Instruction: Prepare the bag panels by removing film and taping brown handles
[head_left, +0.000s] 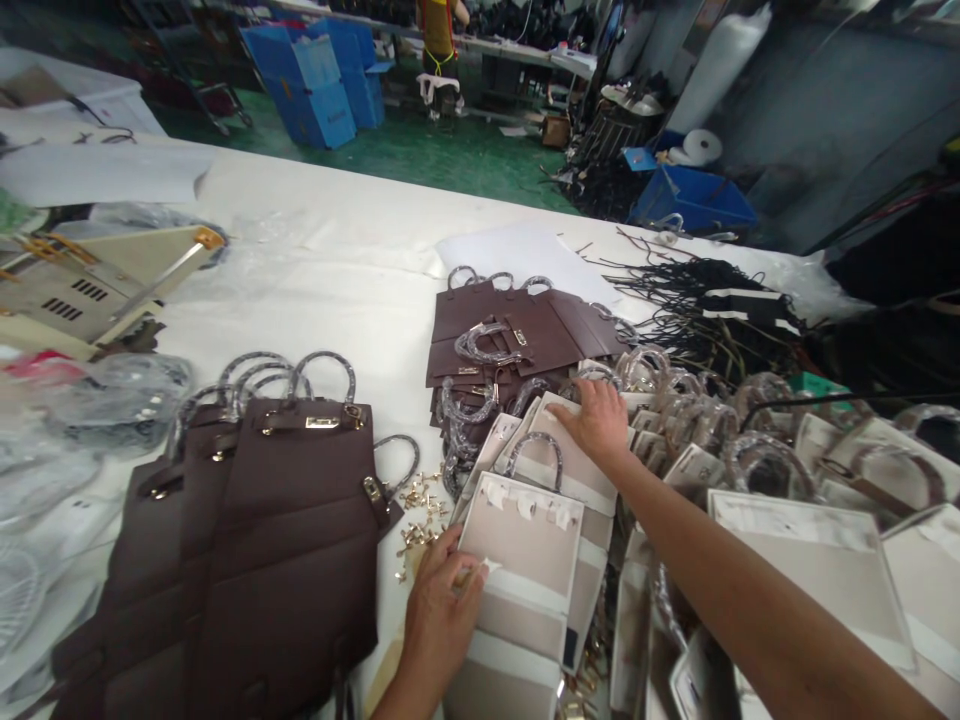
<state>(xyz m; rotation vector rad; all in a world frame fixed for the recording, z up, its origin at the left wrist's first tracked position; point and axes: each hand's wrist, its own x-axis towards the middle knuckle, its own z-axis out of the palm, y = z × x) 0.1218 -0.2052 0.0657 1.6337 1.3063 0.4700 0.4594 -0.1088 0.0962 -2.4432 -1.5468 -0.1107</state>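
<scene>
My left hand (442,605) is closed on the left edge of a beige-backed bag panel (525,540), with a small whitish tab by the thumb. This panel carries a plastic-wrapped handle (536,460) and white tape strips near its top. Further back, my right hand (600,420) grips the top edge of another beige-backed panel (566,450), thumb in front and fingers over the far side. Left of my hands stand several dark brown panels (300,520) with wrapped handles and gold clasps. Small gold metal fittings (424,510) lie scattered between the two groups.
More brown panels (517,320) are piled behind my hands. Beige-backed panels (810,560) crowd the right side, with black cords (697,300) beyond. A cream-coloured machine (112,280) and plastic bags (127,400) occupy the left. Across the green floor, a person (439,50) stands near blue boxes (307,85).
</scene>
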